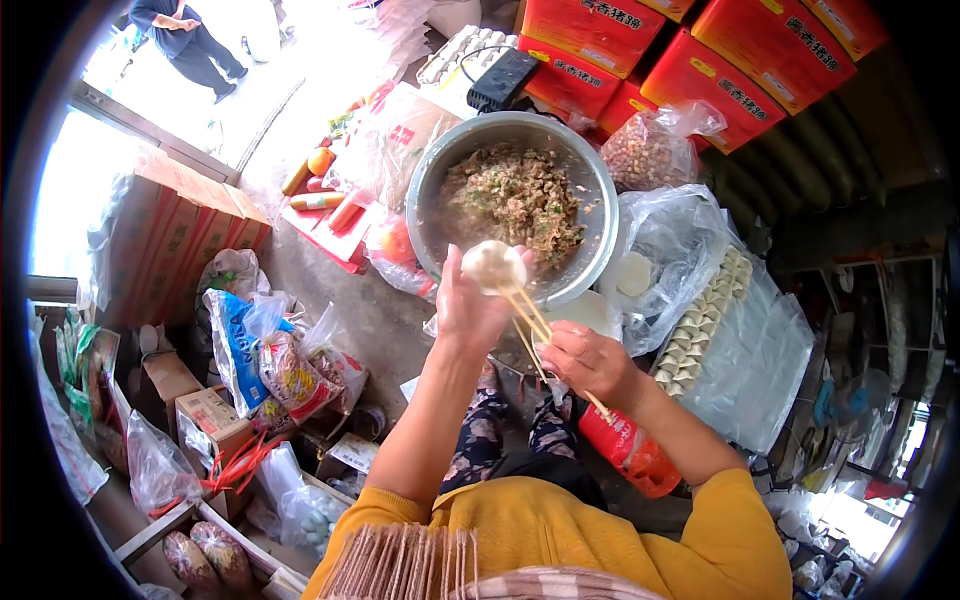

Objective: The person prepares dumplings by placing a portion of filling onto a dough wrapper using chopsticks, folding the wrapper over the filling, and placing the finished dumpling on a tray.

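Observation:
A round white dumpling wrapper (pixel 490 264) rests on the fingers of my left hand (pixel 468 305), which cradles it over the near rim of a large metal bowl (pixel 428 165). My right hand (pixel 585 358) grips a pair of wooden chopsticks (pixel 530 318), their tips at the wrapper's near edge. Whether any filling sits on the wrapper is hard to make out. Minced meat filling with green bits (pixel 525 195) is heaped in the bowl. Right of it, more wrappers (pixel 634 273) lie by a clear plastic bag (pixel 660 235). Folded dumplings (pixel 690 340) stand in rows on a plastic-covered tray (pixel 750 365).
Red boxes (pixel 720 90) are stacked behind the bowl, with a bag of peanuts (pixel 650 150) before them. Wrapped sausages (pixel 318 200) lie to the left. Bagged goods (pixel 290 365) and cartons crowd the lower left. Another person (pixel 190 40) stands outside at upper left.

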`<state>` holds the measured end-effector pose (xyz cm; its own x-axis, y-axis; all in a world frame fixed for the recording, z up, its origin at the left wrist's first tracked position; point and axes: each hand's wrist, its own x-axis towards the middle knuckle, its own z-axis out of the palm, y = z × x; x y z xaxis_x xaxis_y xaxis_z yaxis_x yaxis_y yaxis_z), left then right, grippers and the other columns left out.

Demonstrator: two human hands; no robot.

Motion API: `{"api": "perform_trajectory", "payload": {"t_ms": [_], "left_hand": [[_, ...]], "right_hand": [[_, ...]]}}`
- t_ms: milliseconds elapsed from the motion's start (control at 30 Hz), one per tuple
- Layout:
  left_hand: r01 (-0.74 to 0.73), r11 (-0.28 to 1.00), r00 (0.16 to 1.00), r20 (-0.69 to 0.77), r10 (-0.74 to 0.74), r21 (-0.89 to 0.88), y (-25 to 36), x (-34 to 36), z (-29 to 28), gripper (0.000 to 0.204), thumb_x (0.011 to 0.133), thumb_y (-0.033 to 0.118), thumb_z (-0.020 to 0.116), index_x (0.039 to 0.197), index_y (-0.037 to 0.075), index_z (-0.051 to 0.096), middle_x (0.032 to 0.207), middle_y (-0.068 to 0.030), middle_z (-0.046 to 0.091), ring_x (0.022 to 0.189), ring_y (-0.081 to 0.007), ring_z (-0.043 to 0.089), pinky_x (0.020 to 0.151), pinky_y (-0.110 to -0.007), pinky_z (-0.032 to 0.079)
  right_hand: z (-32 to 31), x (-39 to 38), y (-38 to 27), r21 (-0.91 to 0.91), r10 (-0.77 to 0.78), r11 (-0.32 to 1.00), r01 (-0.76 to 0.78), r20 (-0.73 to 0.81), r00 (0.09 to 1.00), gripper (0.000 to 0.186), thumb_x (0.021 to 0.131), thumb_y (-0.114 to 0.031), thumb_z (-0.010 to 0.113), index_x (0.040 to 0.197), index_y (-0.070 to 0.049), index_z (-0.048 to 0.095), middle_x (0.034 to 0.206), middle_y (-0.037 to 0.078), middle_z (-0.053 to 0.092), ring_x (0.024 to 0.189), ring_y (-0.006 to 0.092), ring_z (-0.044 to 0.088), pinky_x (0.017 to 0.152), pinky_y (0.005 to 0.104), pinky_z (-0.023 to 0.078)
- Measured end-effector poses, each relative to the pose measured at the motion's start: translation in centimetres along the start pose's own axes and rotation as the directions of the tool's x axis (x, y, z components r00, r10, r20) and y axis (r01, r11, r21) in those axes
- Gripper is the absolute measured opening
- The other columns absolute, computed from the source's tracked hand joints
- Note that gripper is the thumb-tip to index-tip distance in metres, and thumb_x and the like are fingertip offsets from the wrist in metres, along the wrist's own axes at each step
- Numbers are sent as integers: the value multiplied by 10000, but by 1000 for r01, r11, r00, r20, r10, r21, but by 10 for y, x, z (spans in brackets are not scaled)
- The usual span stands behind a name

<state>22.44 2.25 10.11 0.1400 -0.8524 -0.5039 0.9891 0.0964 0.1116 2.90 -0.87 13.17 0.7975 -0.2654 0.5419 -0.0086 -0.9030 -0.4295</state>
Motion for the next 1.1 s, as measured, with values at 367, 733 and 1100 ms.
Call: {"api": "perform_trajectory", "payload": {"t_ms": [367, 733, 1100], "left_hand": [[51, 999, 989, 136, -50, -2, -9, 1, -16, 653, 1014, 487, 330, 1300, -92, 429, 1291, -269, 528, 1252, -434, 472, 1085, -505, 369], [19, 922, 1000, -4, -19, 387, 21, 0, -30, 658, 1003, 515, 352, 1300, -60, 470, 1283, -194, 569, 1184, -302, 549, 1053, -463, 380], [216, 913, 947, 153, -282, 347, 21, -21, -17, 677, 997, 518, 365, 1343, -60, 434, 1310, -182, 557, 1195, -309, 558, 1044, -451, 418]], "right_hand": [[-35, 15, -5, 149, 362, 926, -346, -91, 928, 116, 837, -54, 703, 951, -52, 680, 904, 110, 646, 762, 217, 655, 629, 298, 544], [22, -10, 55, -76, 405, 914, -398, 209, 890, 66, 826, -64, 655, 882, -42, 628, 935, 114, 595, 791, 291, 632, 659, 368, 517], [-4, 32, 32, 140, 267, 952, -272, 51, 962, 215, 737, -85, 715, 951, -94, 687, 1110, 82, 618, 1140, 319, 545, 1009, 481, 394]]}}
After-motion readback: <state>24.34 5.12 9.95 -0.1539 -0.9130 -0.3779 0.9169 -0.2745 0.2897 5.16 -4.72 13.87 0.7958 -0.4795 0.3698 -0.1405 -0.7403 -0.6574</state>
